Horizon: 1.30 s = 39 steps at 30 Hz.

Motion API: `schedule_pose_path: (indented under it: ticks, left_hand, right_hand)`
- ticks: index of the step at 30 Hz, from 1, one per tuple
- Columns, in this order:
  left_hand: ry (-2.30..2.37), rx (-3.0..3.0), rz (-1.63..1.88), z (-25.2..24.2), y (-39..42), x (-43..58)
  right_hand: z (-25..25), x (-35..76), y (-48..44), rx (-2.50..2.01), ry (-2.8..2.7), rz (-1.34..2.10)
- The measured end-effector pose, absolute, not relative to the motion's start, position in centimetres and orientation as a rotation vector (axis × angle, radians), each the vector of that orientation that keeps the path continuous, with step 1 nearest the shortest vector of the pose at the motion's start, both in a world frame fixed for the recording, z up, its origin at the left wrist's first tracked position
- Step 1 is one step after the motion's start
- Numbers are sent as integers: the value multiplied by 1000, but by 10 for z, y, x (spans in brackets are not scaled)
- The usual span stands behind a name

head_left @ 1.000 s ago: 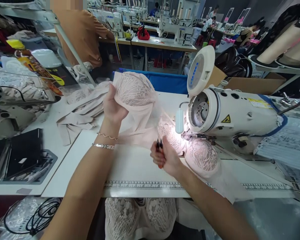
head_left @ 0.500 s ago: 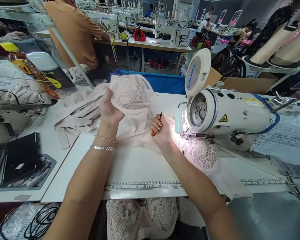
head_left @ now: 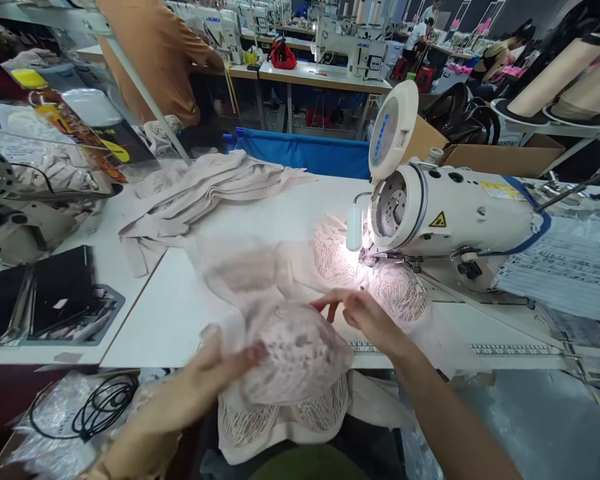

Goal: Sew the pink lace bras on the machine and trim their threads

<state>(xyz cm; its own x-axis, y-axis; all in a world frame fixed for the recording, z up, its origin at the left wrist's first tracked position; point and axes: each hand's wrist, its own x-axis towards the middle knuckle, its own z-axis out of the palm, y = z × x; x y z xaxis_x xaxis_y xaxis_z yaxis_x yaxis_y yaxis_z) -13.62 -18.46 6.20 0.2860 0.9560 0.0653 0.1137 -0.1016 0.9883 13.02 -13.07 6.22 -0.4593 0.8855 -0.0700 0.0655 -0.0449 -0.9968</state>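
Observation:
My left hand (head_left: 215,373), smeared by motion, grips a pale pink lace bra (head_left: 295,347) near the table's front edge, thumb over the cup. The bra's blurred fabric trails back over the tabletop toward the sewing machine. My right hand (head_left: 363,317) is at the cup's upper right side, index finger stretched toward the fabric and other fingers curled. Whatever is inside those curled fingers is hidden. Another lace cup (head_left: 399,291) lies by the lit needle area of the white sewing machine (head_left: 455,207). A lace bra (head_left: 245,427) rests on my lap, partly covered by the held one.
A pile of pale fabric pieces (head_left: 210,187) lies at the back left of the table. To the left are a black open case (head_left: 63,290) and bottles (head_left: 95,120). Thread cones (head_left: 555,73) stand at the right. A co-worker in an orange shirt (head_left: 150,60) sits ahead.
My left hand has brought the bra down from the back of the table toward my lap. My right hand has moved nearer and right; the small orange-handled pointed tool no longer shows.

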Motion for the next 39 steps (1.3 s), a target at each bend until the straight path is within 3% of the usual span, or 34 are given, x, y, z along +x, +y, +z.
schedule_pose_path:
  ticks: [4, 7, 12, 17, 23, 32, 39]
  left_hand:
    - [1068, 1683, 533, 61, -224, -127]
    - [769, 1821, 268, 74, -225, -134]
    - [843, 2118, 535, 76, -187, -108]
    - [423, 2419, 336, 81, -148, -81]
    - [342, 1736, 322, 86, -145, -104]
    - [636, 458, 748, 20, -201, -78]
    - [627, 252, 772, 20, -211, -72]
  right_hand:
    - [67, 135, -169, -1138, -1831, 1584]
    - [63, 146, -195, -1312, -1897, 1431]
    - [59, 155, -224, -1359, -1967, 1297]
    - [75, 167, -237, -1171, -2115, 1263]
    - [84, 193, -226, -798, -2011, 1507]
    - [36, 188, -223, -1025, -1219, 1789]
    - [22, 181, -224, -894, -1099, 1867]
